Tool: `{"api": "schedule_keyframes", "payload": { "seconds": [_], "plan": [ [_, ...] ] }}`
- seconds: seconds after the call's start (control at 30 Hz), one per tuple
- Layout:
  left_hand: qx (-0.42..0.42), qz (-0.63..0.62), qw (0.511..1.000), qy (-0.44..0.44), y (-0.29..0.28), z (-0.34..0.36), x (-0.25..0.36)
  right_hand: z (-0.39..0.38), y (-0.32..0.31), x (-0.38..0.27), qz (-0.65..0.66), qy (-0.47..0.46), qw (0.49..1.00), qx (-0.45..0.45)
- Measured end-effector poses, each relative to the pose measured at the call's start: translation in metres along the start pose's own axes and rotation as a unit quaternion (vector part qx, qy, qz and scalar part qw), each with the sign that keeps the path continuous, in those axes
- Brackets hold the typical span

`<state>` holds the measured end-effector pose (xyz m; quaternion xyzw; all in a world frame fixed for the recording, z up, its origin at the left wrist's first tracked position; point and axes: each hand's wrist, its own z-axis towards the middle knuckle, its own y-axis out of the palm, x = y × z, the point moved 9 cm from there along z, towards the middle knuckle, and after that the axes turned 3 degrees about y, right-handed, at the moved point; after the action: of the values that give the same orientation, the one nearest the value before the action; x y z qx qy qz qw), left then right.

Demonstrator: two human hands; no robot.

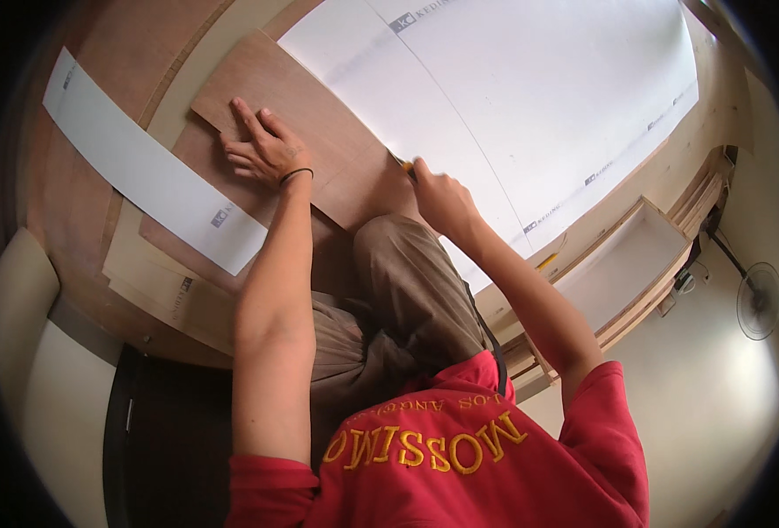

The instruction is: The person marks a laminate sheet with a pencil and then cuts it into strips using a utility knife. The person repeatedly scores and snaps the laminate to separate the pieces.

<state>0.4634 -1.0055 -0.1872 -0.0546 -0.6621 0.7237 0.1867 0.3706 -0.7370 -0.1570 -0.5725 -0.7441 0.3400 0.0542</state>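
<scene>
My left hand (271,154) presses down on a brown wooden board (332,132), fingers spread and nothing in them. This board lies along the left edge of a large white sheet (565,97), which carries a thin dark line. At the near end of that edge, my right hand (445,201) is closed around a utility knife (409,169). Only a small yellow-orange part of it shows; its tip is at the line where board and sheet meet. My bent knee (398,251) is close to the board's near end.
A white strip (152,158) lies to the left, with a tan sheet (165,286) below it. To the right is a shallow wooden box (632,255) with a pale inside. A small yellow object (546,262) sits near the white sheet's edge. A fan (759,301) stands at far right.
</scene>
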Motion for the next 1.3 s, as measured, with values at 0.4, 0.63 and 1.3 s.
{"api": "schedule_keyframes", "payload": {
  "seconds": [0.4, 0.63, 1.3],
  "plan": [
    [0.003, -0.011, 1.000, -0.006, 0.003, 0.001, 0.001, -0.090, 0.050, 0.097, -0.029, 0.084, 0.995, -0.051],
    [0.011, -0.014, 1.000, -0.003, 0.004, -0.002, -0.002, -0.096, 0.032, 0.087, -0.041, 0.093, 0.994, -0.049],
    [0.026, 0.035, 0.999, 0.008, 0.000, -0.002, 0.001, 0.138, -0.095, -0.159, 0.012, -0.127, 0.983, 0.129]
  ]
}}
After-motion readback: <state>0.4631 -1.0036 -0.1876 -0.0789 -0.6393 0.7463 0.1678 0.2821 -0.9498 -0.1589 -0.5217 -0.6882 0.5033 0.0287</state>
